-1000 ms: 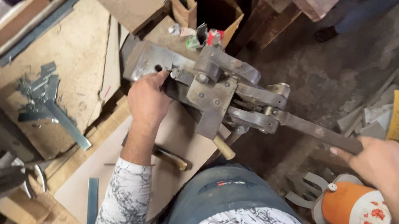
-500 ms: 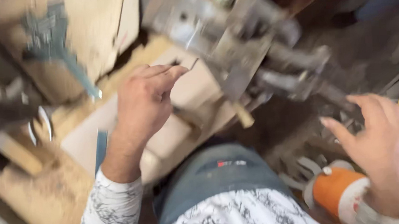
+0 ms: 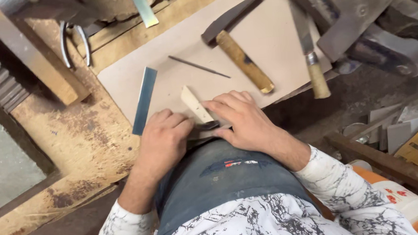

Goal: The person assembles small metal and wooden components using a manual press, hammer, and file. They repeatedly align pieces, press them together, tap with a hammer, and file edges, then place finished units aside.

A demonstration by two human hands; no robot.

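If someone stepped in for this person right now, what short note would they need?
Left hand: resting on the pale board, fingertips at the small pale strip.
Right hand: over the strip's near end, pressing it down; firm grip not visible.
Nearby on the board: steel flat bar to the left, thin rod, hammer and a wooden-handled blade beyond.
Done: strip is laid on the board under both hands.
Left: tools lie untouched.
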